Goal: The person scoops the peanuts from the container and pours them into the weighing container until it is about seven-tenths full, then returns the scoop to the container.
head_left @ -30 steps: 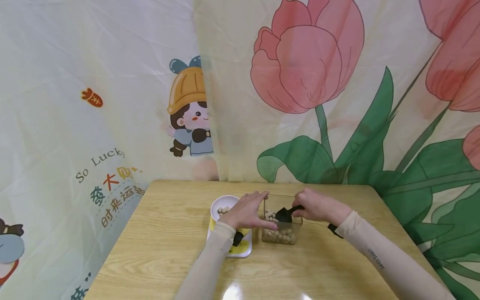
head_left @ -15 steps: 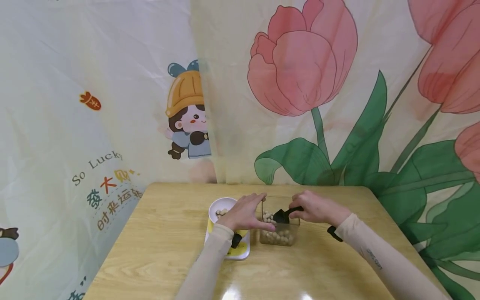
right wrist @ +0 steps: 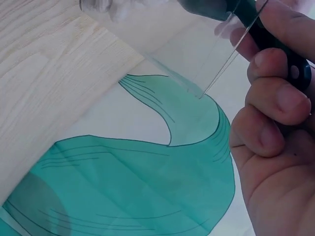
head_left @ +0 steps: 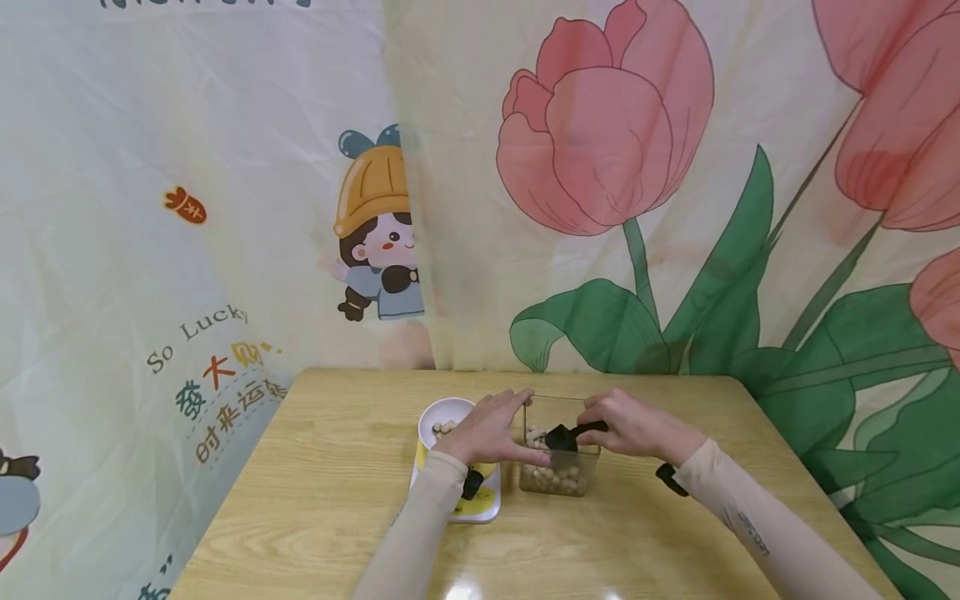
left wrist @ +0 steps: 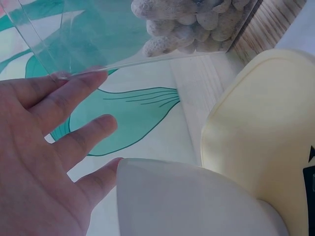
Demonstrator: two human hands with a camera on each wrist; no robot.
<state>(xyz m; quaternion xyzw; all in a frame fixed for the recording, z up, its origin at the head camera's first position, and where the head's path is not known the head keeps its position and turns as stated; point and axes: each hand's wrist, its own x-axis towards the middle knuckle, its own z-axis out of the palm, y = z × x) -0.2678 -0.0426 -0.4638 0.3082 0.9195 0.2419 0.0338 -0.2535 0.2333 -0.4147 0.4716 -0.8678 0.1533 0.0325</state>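
Observation:
A clear plastic box (head_left: 558, 482) holds pale nuts that look like peanuts (left wrist: 184, 24). My left hand (head_left: 483, 433) spans the box's left side, its thumb at the near rim and its straight, spread fingers (left wrist: 81, 98) reaching the far corner. In my right hand (head_left: 630, 425) is the handle of a small black scoop (head_left: 561, 437); the curled fingers show in the right wrist view. The scoop's head is inside the box, against the nuts. Left of the box, a white bowl (head_left: 442, 411) with a few nuts sits on a white and yellow scale (head_left: 483, 502), partly hidden by my left hand.
The wooden table (head_left: 330, 500) extends around the box and scale, with its far edge close to a printed curtain (head_left: 465, 250). My left hand's little finger lies against or very near the bowl's rim in the left wrist view.
The right hand and scoop have shifted only slightly, with the scoop's head still in the box. My left hand keeps its place on the box. The head view has tilted a little.

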